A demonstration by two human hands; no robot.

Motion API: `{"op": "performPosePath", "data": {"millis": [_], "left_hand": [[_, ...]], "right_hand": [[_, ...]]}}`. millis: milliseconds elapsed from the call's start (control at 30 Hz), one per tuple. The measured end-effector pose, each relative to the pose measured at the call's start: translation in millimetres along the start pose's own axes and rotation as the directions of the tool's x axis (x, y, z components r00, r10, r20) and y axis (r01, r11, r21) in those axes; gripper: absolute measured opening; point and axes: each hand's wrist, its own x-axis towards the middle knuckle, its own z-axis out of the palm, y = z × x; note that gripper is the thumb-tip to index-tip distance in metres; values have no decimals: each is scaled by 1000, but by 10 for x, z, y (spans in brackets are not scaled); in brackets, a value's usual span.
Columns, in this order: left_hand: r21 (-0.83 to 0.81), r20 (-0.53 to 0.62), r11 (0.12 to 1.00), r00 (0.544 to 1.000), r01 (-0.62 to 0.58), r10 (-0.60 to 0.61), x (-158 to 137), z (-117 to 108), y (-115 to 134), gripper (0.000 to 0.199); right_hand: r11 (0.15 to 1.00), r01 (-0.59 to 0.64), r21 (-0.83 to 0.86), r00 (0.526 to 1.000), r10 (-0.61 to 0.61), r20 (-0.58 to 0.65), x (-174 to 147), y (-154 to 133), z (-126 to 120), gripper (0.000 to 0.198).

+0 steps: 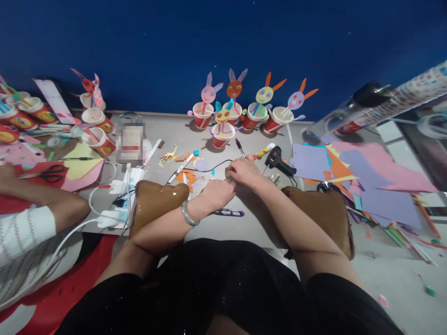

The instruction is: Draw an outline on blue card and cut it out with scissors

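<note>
Close together over the grey table (258, 223), my two hands have their fingers curled inward. My left hand (217, 195), with a bracelet (188, 215) at its wrist, is closed; whatever its fingers pinch is hidden. Just beyond it, my right hand (246, 171) is bent down in a pinch, and anything in its fingertips is too small to name. Beside the left hand lies a dark purple slotted tool (228, 212), not gripped. A black pen (240, 147) and a black glue gun (280, 161) lie past the right hand.
Paper cups with bunny figures, one cup (223, 138) nearest, stand at the back. Brown cushions (157, 204) flank my arms. Coloured paper sheets (387, 209) spread right. At left are a power strip (127, 200), scissors (52, 173) and another person's arm (45, 195).
</note>
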Motion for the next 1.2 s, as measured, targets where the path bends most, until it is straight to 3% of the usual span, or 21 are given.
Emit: {"op": "performPosePath", "data": {"millis": [533,833,1200], "left_hand": [[-54,1,998,999,-44,44,-29,-60,6,30],[-63,-46,995,997,-72,69,2,21,-17,28],[-77,-59,994,996,-78,74,-2,49,-21,26]], "right_hand": [[999,22,-41,1000,-22,12,61,18,22,19],[999,26,-27,1000,-27,-12,51,38,73,20],[986,0,165,980,33,-198,-45,241,102,10]]}}
